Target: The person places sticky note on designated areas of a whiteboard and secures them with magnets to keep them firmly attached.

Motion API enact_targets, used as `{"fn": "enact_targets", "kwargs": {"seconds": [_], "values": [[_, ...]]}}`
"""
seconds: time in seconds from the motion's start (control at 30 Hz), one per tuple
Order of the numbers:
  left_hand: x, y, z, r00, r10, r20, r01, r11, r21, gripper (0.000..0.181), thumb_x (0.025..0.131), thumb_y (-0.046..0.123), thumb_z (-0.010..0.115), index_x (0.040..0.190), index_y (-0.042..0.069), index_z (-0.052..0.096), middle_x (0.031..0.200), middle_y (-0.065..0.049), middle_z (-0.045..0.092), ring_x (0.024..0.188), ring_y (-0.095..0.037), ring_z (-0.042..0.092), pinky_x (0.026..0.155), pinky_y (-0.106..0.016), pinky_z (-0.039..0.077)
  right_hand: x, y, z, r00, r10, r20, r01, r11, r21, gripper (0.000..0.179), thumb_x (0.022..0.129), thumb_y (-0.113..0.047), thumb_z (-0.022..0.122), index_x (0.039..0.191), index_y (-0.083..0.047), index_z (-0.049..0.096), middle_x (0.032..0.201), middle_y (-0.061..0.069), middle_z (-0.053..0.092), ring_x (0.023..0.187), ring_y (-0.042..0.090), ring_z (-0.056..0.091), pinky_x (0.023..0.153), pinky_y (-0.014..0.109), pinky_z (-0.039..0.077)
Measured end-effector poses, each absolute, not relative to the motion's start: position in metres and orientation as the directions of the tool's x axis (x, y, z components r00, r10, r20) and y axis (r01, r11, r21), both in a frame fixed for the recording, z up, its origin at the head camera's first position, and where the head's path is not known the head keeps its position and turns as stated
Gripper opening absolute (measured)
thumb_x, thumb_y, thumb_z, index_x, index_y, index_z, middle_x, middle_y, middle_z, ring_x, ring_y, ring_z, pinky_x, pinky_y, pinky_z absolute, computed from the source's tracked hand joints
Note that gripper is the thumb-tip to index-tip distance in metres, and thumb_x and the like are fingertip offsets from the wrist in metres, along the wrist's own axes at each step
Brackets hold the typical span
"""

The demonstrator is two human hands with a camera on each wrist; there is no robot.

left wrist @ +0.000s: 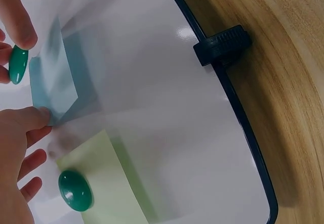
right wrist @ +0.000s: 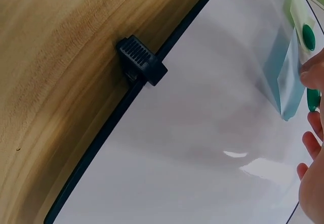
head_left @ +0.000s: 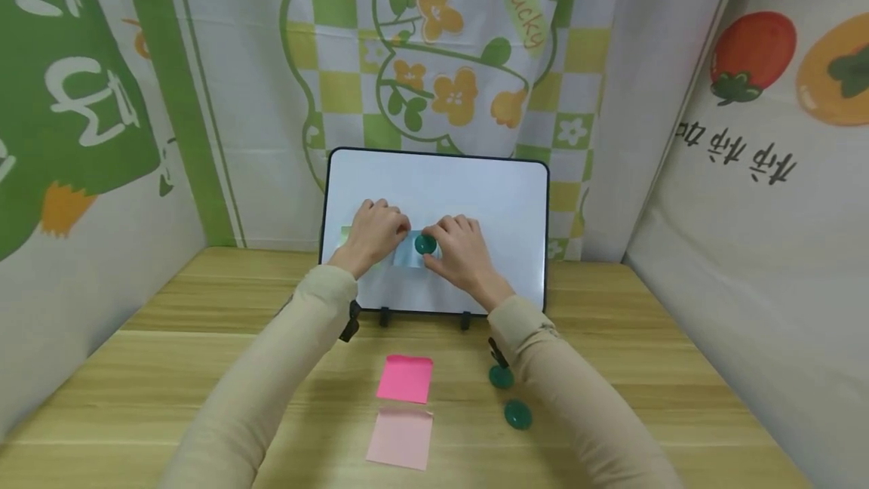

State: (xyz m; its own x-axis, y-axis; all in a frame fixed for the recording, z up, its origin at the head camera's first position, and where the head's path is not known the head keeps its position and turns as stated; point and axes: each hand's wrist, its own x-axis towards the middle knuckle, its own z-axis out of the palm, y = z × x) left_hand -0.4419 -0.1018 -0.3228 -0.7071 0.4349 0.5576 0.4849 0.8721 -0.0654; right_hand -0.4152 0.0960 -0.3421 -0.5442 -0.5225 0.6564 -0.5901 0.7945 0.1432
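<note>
Left hand (head_left: 376, 232): the fingers are bent, and they pinch the blue note (head_left: 405, 253) at its upper left corner.
Right hand (head_left: 465, 251): thumb and fingers pinch a green magnet (head_left: 425, 244).
Blue note: it is at the whiteboard (head_left: 502, 195), around the middle, its lower edge standing off the surface; whether the held magnet touches it, I cannot tell.
Green note (left wrist: 114, 183): it is on the whiteboard, left of the blue one, with a second magnet (left wrist: 75, 190) on its upper part.
Whiteboard: it stands on two black feet (head_left: 465, 321), at the far side of the worktop (head_left: 631, 353).
Near side: a bright pink note (head_left: 405, 379) lies there, and nearer, a pale pink note (head_left: 400, 440).
Right side: two loose magnets (head_left: 519, 415) lie beside the right sleeve (head_left: 584, 398).
</note>
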Motion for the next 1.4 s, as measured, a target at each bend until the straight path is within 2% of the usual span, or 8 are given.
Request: {"fn": "enact_targets", "kwargs": {"seconds": [0.13, 0.37, 0.57, 1.1, 1.4], "values": [[-0.441, -0.105, -0.324, -0.705, 0.419, 0.572, 0.466, 0.882, -0.072, 0.013, 0.094, 0.019, 0.068, 0.098, 0.014, 0.080, 0.095, -0.004, 0.076, 0.085, -0.025, 0.060, 0.080, -0.040, 0.045, -0.422, 0.089, -0.339, -0.542, -0.541, 0.642, -0.584, 0.793, 0.175, 0.035, 0.086, -0.033, 0.076, 0.116, -0.015, 0.070, 0.106, 0.004, 0.065, 0.098, 0.024, 0.058, 0.091, 0.043, 0.045], [-0.441, -0.108, -0.321, -0.699, 0.422, 0.578, 0.470, 0.880, -0.073, 0.013, 0.094, 0.018, 0.067, 0.097, 0.013, 0.079, 0.094, -0.005, 0.075, 0.085, -0.025, 0.060, 0.080, -0.041, 0.045, -0.428, 0.081, -0.339, -0.583, -0.535, 0.612, -0.546, 0.815, 0.192, 0.037, 0.087, -0.035, 0.075, 0.119, -0.016, 0.070, 0.108, 0.004, 0.065, 0.098, 0.023, 0.058, 0.092, 0.042, 0.046], [-0.444, -0.106, -0.319, -0.710, 0.418, 0.567, 0.467, 0.882, -0.065, 0.014, 0.095, 0.019, 0.066, 0.099, 0.014, 0.079, 0.096, -0.005, 0.075, 0.088, -0.025, 0.060, 0.083, -0.040, 0.045, -0.430, 0.079, -0.338, -0.568, -0.518, 0.639, -0.528, 0.825, 0.200, 0.037, 0.087, -0.034, 0.075, 0.118, -0.016, 0.070, 0.108, 0.004, 0.065, 0.098, 0.023, 0.059, 0.091, 0.042, 0.047], [-0.442, -0.098, -0.321, -0.748, 0.418, 0.516, 0.463, 0.885, -0.046, 0.015, 0.095, 0.019, 0.066, 0.102, 0.013, 0.078, 0.099, -0.006, 0.075, 0.092, -0.025, 0.060, 0.086, -0.041, 0.045, -0.435, 0.078, -0.342, -0.604, -0.498, 0.622, -0.496, 0.846, 0.196, 0.037, 0.088, -0.034, 0.074, 0.120, -0.016, 0.068, 0.112, 0.004, 0.065, 0.102, 0.024, 0.058, 0.093, 0.042, 0.046], [-0.444, -0.097, -0.321, -0.757, 0.395, 0.521, 0.430, 0.901, -0.058, 0.014, 0.094, 0.020, 0.068, 0.100, 0.014, 0.079, 0.097, -0.005, 0.076, 0.091, -0.024, 0.061, 0.087, -0.042, 0.046, -0.440, 0.075, -0.343, -0.586, -0.505, 0.634, -0.510, 0.838, 0.195, 0.037, 0.088, -0.031, 0.075, 0.120, -0.014, 0.068, 0.111, 0.005, 0.065, 0.102, 0.024, 0.059, 0.092, 0.042, 0.047]]}}
